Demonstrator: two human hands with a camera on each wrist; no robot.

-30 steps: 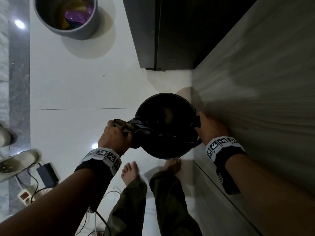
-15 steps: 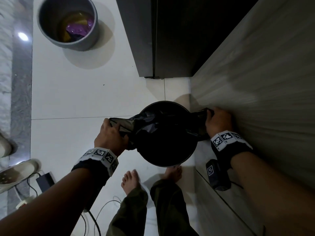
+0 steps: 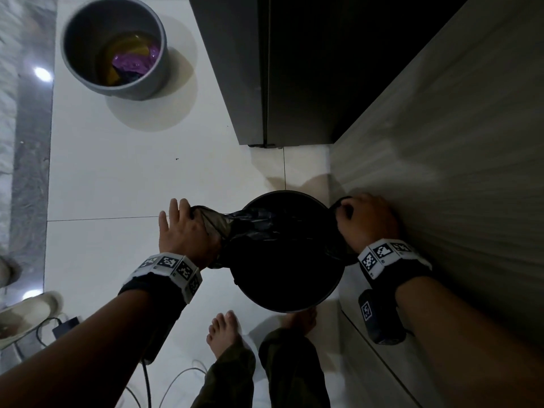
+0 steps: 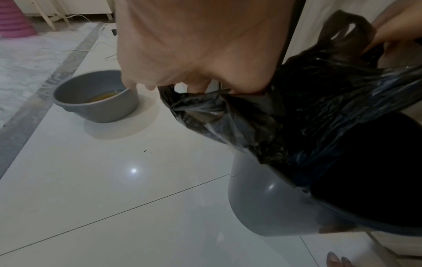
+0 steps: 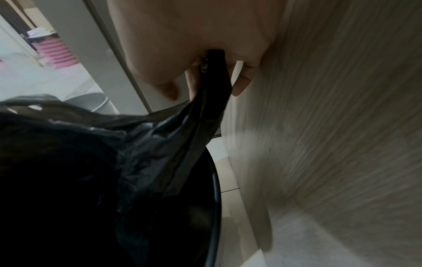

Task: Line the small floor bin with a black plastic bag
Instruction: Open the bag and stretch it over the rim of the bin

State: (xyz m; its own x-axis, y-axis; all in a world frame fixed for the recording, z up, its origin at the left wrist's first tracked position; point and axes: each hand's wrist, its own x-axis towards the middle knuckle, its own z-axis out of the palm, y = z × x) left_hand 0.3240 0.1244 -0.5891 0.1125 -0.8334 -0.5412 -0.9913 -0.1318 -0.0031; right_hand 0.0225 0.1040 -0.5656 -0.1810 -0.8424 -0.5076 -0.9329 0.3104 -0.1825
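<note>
Only the right wrist view shows fingers [image 5: 242, 86] pinching the black bag [image 5: 160, 144] handle.

The left hand [image 4: 196, 45] holds one edge of the black bag [image 4: 303, 112], with its fingers hooked into the plastic. The bag hangs over the top of the gray bin [image 4: 271, 204] and into it. Behind the bin, farther off on the white floor [image 4: 114, 180], sits a gray bucket [image 4: 95, 103]. The right hand [image 4: 399, 25] grips the bag's far handle, above the bin.
</note>
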